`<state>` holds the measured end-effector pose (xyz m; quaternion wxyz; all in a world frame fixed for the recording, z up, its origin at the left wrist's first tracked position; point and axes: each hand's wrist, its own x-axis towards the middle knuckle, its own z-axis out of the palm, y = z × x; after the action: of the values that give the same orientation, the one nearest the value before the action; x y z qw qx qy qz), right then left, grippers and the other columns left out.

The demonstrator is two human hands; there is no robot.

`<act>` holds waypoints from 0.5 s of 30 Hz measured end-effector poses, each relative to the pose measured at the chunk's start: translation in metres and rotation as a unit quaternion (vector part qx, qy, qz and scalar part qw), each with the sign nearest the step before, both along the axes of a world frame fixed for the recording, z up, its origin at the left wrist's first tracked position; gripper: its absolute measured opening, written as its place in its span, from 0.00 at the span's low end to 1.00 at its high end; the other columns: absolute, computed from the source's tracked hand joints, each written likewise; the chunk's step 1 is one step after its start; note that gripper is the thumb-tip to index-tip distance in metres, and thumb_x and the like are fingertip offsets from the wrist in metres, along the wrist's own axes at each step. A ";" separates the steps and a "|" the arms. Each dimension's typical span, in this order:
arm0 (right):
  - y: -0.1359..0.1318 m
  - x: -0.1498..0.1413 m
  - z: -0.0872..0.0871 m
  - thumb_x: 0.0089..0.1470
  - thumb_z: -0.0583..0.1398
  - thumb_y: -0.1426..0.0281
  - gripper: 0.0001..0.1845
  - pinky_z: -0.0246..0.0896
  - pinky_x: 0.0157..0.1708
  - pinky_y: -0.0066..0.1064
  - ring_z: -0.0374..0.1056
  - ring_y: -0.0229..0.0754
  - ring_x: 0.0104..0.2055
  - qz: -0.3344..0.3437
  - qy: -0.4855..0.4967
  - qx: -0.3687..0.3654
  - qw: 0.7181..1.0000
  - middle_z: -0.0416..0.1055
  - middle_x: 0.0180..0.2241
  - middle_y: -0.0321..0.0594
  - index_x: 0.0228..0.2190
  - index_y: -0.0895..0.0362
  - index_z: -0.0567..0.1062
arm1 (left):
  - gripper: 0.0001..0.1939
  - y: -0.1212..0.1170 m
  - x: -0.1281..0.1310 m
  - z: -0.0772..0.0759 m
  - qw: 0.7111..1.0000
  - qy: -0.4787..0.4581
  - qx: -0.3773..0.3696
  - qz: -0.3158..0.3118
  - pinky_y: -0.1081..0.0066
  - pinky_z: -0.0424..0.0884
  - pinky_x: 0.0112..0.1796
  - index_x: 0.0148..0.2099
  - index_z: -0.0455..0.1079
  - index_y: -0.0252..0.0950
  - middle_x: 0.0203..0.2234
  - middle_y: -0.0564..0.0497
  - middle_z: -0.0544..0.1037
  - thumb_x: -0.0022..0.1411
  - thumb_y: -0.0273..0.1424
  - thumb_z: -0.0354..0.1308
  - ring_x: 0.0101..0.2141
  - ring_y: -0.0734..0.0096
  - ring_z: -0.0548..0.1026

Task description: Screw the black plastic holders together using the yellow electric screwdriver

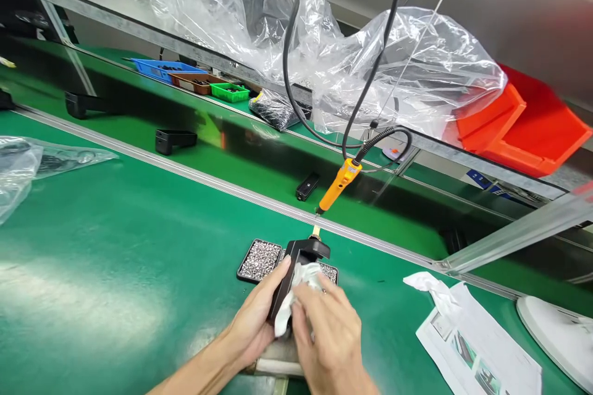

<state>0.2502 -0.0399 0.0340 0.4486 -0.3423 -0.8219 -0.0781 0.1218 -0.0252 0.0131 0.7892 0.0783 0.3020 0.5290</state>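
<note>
My left hand (pixel 256 315) grips a black plastic part (pixel 283 290) with a hooked upper end, thumb along its side. A crumpled white cloth or tissue (pixel 303 278) is pinched in my right hand (pixel 327 327) and pressed against the black part. Behind the part lie small black trays (pixel 259 260) of tiny metal pieces, probably screws, partly covered by my hands. Above them hangs an orange electric screwdriver (pixel 340 185), its tip pointing down close to the black part's upper end.
Clear plastic bags (pixel 393 68) drape over the shelf beside an orange bin (pixel 523 129). Small bins, one of them blue (pixel 162 68), stand behind. On the green bench, a printed sheet (pixel 482 345) lies under another white cloth (pixel 435 293). A plastic bag (pixel 28 166) rests left.
</note>
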 end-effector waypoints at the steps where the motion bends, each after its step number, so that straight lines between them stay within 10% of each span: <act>1: -0.001 0.000 0.001 0.59 0.59 0.84 0.15 0.75 0.57 0.41 0.80 0.40 0.35 -0.017 -0.005 -0.005 1.000 0.82 0.35 0.42 0.47 0.62 0.76 | 0.18 0.000 0.000 0.000 1.000 0.001 0.009 -0.001 0.68 0.80 0.44 0.55 0.77 0.31 0.41 0.43 0.85 0.67 0.36 0.66 0.40 0.60 0.84; 15: -0.004 -0.003 -0.012 0.60 0.61 0.82 0.17 0.75 0.56 0.36 0.81 0.43 0.41 0.000 0.040 0.030 0.999 0.84 0.39 0.48 0.50 0.64 0.77 | 0.20 -0.001 -0.002 0.001 0.998 0.042 -0.048 0.006 0.66 0.81 0.44 0.58 0.76 0.29 0.41 0.40 0.85 0.69 0.35 0.64 0.39 0.58 0.84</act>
<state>0.2471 -0.0443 0.0221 0.4912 -0.3314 -0.8006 -0.0892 0.1200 -0.0262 0.0143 0.7757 0.0606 0.3604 0.5145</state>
